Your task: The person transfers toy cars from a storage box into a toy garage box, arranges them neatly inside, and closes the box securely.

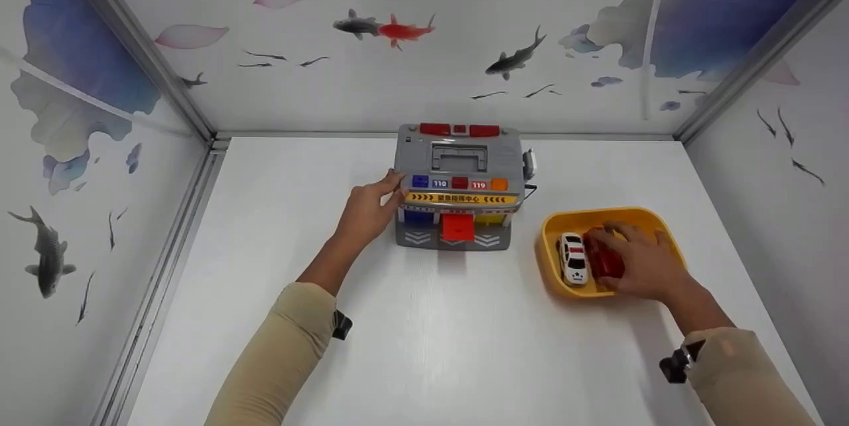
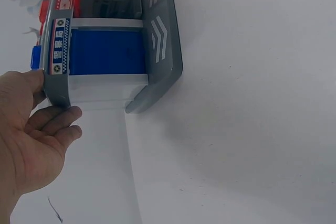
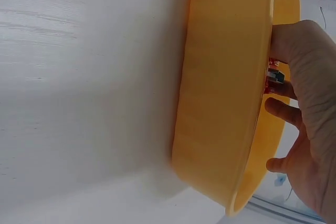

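Note:
A grey toy garage [image 1: 411, 154] with red, blue and orange buttons stands near the back wall. At its left roof corner my left hand [image 1: 367, 210] grips the edge, thumb above and fingers beneath in the left wrist view. A red door [image 1: 457, 228] juts out at the garage's front middle, between a blue door [image 2: 107, 52] and a yellow one. My right hand [image 1: 643, 260] reaches into a yellow basket [image 3: 223, 93] and holds a red toy car [image 1: 602, 259] between thumb and fingers. Beside it lies a white toy police car [image 1: 573, 260]. The basket's wall hides most of the red car in the right wrist view.
Both the garage and the basket stand on a white table [image 1: 424, 333]. White panels [image 1: 464, 101] printed with fish and leaves enclose the back and sides. A small white part [image 1: 529, 164] and a black cord stick out at the garage's right side.

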A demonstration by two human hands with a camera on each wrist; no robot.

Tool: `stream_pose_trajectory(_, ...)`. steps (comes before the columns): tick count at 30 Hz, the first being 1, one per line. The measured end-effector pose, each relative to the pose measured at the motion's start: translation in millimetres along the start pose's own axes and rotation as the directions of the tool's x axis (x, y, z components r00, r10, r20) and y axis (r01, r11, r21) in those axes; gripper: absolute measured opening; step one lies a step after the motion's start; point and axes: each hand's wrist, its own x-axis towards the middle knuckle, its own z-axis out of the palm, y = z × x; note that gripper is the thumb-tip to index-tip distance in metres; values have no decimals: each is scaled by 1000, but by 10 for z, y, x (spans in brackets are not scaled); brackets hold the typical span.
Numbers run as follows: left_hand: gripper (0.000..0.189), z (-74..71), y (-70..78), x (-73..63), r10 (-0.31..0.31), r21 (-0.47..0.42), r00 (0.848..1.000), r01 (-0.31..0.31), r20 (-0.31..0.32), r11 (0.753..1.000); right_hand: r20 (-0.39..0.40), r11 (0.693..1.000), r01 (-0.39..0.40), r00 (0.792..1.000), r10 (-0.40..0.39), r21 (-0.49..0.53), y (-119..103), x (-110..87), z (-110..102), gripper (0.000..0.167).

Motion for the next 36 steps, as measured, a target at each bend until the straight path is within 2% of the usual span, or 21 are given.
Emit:
stream_pose_trajectory(15, 52, 10, 26, -14, 1, -1, 1000, -1, -2, 1000, 43, 999, -14, 999, 12, 30, 23, 66, 28, 90)
stream_pose_trajectory(22, 51, -3, 15, -17, 3, -6, 1000, -3, -4, 1000, -2, 1000, -3, 1000, 3, 21, 55, 45, -4, 93)
stream_pose_trajectory(29, 52, -1, 12, -12, 10, -3, 1000, -10, -2, 1000, -77, 999, 32, 997, -29, 34, 27, -13, -90, 90)
stream_pose_trajectory(36, 51, 0, 5, -18, 12, -13, 1000, -12, -1, 1000, -98, 998, 34, 995, -28, 57, -68, -20, -192, 86)
